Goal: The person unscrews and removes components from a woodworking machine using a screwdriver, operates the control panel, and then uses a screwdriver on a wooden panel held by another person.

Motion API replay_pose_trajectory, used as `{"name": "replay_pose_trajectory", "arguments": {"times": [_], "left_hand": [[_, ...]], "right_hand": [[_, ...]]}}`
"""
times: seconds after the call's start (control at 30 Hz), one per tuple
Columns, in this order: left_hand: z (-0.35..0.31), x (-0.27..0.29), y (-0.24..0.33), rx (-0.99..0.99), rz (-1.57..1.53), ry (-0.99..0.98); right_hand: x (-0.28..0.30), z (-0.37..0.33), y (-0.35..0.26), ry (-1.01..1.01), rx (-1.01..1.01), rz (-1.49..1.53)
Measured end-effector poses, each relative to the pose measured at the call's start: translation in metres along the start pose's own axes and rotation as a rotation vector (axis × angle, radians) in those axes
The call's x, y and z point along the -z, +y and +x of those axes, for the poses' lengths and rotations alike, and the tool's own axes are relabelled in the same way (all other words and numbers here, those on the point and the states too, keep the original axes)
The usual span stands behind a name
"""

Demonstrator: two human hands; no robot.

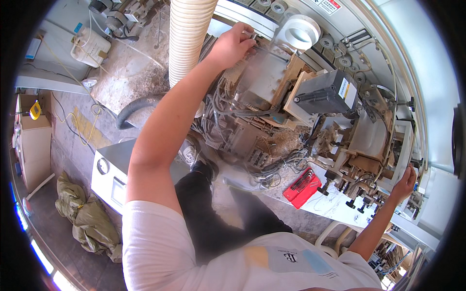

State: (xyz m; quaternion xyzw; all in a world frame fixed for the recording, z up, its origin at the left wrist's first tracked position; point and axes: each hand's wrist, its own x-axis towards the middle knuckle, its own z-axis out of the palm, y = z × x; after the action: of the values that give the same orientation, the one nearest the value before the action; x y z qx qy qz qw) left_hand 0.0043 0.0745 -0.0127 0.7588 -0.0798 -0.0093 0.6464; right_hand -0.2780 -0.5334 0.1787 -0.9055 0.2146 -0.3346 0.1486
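Note:
My left hand (232, 47) reaches to the far side of a dusty machine, beside a thick cream ribbed hose (190, 34). Its fingers are pinched around a small metallic part, too small to name. Just right of it are a dusty metal housing (264, 80) and a white round duct collar (303, 33). My right hand (404, 185) is at the right, with its fingers curled against the edge of a pale metal frame (402, 148) on the machine. Between the hands sits a black motor box (326, 92) with a label.
A red case of hex keys (303, 187) lies open on a white ledge (335, 206). Loose cables (213, 116) and sawdust cover the machine's middle. On the left are a white box (110, 174), an olive sack (87, 216), a plastic jug (91, 47) and a dark hose (133, 110).

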Motion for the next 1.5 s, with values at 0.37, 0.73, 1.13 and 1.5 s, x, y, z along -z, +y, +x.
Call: {"name": "replay_pose_trajectory", "arguments": {"times": [0.37,0.73,1.13,1.5], "left_hand": [[0.001,0.000,0.008,0.141,0.030,-0.069],[-0.001,0.008,0.009,0.216,-0.242,-0.152],[-0.003,0.011,0.000,-0.311,0.707,0.011],[0.002,0.001,-0.008,0.043,0.051,-0.029]], "right_hand": [[0.000,0.003,0.005,-0.008,-0.016,0.048],[0.000,0.001,0.007,0.008,0.005,0.043],[0.001,0.003,0.006,0.016,-0.018,0.020],[0.000,0.002,0.009,0.013,-0.005,0.045]]}}
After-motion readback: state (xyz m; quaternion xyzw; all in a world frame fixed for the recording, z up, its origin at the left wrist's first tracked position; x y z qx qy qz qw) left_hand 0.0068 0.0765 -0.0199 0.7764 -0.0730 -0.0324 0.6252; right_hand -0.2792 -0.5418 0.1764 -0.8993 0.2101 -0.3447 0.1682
